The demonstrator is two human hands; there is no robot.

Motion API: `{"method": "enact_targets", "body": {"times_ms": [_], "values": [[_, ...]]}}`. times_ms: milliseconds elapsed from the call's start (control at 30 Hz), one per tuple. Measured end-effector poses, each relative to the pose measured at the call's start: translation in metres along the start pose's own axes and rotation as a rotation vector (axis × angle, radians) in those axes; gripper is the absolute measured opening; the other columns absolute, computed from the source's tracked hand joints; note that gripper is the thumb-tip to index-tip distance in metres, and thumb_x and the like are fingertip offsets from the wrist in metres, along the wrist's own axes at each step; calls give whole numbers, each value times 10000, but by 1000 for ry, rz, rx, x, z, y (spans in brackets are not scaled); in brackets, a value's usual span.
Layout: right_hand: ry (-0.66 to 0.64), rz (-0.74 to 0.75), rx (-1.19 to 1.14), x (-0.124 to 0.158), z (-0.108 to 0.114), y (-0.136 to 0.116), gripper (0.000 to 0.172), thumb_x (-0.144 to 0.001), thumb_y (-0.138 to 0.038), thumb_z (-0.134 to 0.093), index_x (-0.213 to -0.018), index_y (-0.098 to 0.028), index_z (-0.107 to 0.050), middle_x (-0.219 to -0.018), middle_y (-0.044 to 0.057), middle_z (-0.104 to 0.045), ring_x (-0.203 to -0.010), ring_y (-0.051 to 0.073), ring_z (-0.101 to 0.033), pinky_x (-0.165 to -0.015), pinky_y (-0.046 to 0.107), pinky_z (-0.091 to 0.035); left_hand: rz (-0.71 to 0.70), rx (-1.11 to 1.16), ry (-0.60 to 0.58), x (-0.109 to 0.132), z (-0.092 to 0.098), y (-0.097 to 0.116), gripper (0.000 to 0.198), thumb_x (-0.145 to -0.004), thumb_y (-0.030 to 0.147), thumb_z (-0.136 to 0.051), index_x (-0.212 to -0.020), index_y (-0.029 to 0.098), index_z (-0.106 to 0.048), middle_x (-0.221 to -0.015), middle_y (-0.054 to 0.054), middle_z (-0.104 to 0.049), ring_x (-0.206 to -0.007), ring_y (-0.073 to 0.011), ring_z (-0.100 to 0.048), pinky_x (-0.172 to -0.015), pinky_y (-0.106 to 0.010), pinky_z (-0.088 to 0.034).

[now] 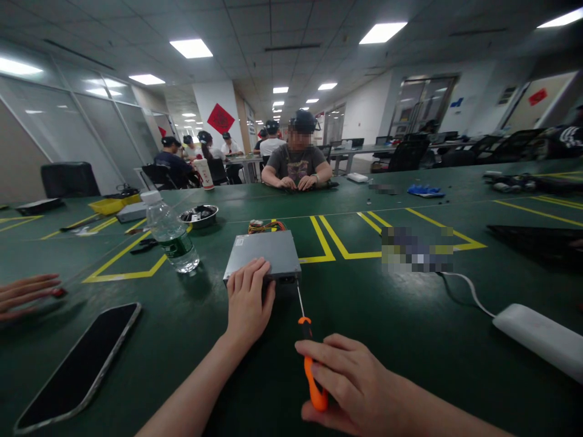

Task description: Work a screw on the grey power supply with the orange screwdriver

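Observation:
A grey metal computer power supply [268,247] lies flat on the green table, its bundle of coloured wires [266,227] at the far side. My left hand [248,297] grips its near left part, fingers laid over the top and thumb by the front face. In my right hand [350,376] is a screwdriver [315,385] with an orange and black handle, held between thumb and fingers. Its thin shaft points away from me, and the tip meets the near right corner of the power supply, beside the black socket [286,280]. Whether a screw sits under the tip is too small to tell.
A water bottle [172,237] and a metal bowl [199,216] of small parts stand to the left. Nearer lie a phone [79,367] and another person's hand [27,296]. At right is a white power strip [540,340] with its cable. A person [298,158] sits opposite.

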State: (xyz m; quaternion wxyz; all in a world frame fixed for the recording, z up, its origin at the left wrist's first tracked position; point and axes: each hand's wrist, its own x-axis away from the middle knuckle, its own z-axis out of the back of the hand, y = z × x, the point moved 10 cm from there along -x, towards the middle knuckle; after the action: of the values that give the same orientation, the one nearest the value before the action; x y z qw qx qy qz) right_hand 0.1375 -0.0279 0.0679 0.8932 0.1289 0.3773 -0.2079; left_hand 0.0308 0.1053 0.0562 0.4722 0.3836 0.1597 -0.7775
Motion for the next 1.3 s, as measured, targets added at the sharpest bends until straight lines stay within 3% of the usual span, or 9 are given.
{"method": "enact_targets", "body": {"times_ms": [100, 233, 367, 467, 633, 833, 1100, 1200, 1300], "values": [[-86, 4, -7, -4, -6, 0, 279, -946, -365, -374, -1070, -135, -473, -996, 167, -642, -921, 183, -624, -721, 295, -511, 3, 5, -1, 0, 0, 0, 320, -841, 225, -472, -1160, 208, -489, -1221, -88, -553, -1146, -249, -463, -950, -421, -310], [-175, 51, 64, -8, -15, -6, 240, -944, -315, -366, -1055, -189, -537, -982, 154, -643, -880, 189, -632, -685, 305, -517, -4, 8, 2, 0, 0, 0, 323, -842, 224, -470, -1164, 206, -487, -1222, -88, -552, -1150, -247, -461, -956, -420, -309], [-48, 85, 62, -6, -5, -9, 170, -914, -291, -463, -907, -153, -562, -921, 130, -657, -672, 132, -633, -646, 271, -502, -1, 9, -8, 0, -1, -2, 324, -842, 232, -475, -1164, 207, -490, -1224, -87, -550, -1153, -245, -458, -957, -418, -312], [24, 68, 69, -3, 4, -5, 152, -899, -278, -481, -868, -143, -546, -912, 136, -663, -658, 127, -629, -669, 281, -495, -3, 12, -19, 0, -2, -2, 324, -848, 231, -468, -1171, 209, -482, -1227, -88, -547, -1160, -243, -454, -957, -416, -311], [-27, 85, 70, -8, 7, -3, 246, -942, -298, -361, -971, -158, -561, -914, 138, -670, -803, 169, -645, -694, 306, -494, -9, 12, -25, 0, -3, -2, 322, -848, 232, -474, -1169, 207, -476, -1232, -87, -543, -1162, -236, -454, -951, -413, -313], [-28, 86, 92, -7, 6, -5, 219, -935, -307, -421, -936, -140, -563, -930, 143, -668, -607, 126, -617, -627, 286, -482, -21, 13, -3, 0, -1, -1, 315, -847, 230, -477, -1162, 215, -474, -1218, -79, -555, -1152, -236, -462, -944, -414, -318], [-50, 43, 41, -1, 4, 4, 277, -945, -345, -363, -1031, -119, -500, -971, 162, -648, -865, 190, -630, -719, 333, -487, -29, 1, -3, 0, 0, 0, 310, -845, 232, -481, -1155, 209, -480, -1214, -86, -558, -1146, -238, -468, -940, -415, -324], [-99, 60, 44, -4, 1, 1, 313, -958, -339, -304, -1067, -150, -528, -955, 140, -652, -820, 187, -641, -711, 345, -492, -35, -5, -2, 0, 1, 1, 308, -847, 233, -481, -1153, 202, -482, -1208, -86, -560, -1142, -234, -470, -941, -409, -322], [-63, 66, 62, -3, 3, 0, 281, -952, -347, -358, -1012, -137, -535, -932, 140, -656, -770, 169, -645, -701, 323, -489, -36, -8, -6, 0, 0, 1, 309, -847, 237, -483, -1155, 201, -482, -1213, -84, -556, -1145, -232, -467, -942, -405, -321]]}}
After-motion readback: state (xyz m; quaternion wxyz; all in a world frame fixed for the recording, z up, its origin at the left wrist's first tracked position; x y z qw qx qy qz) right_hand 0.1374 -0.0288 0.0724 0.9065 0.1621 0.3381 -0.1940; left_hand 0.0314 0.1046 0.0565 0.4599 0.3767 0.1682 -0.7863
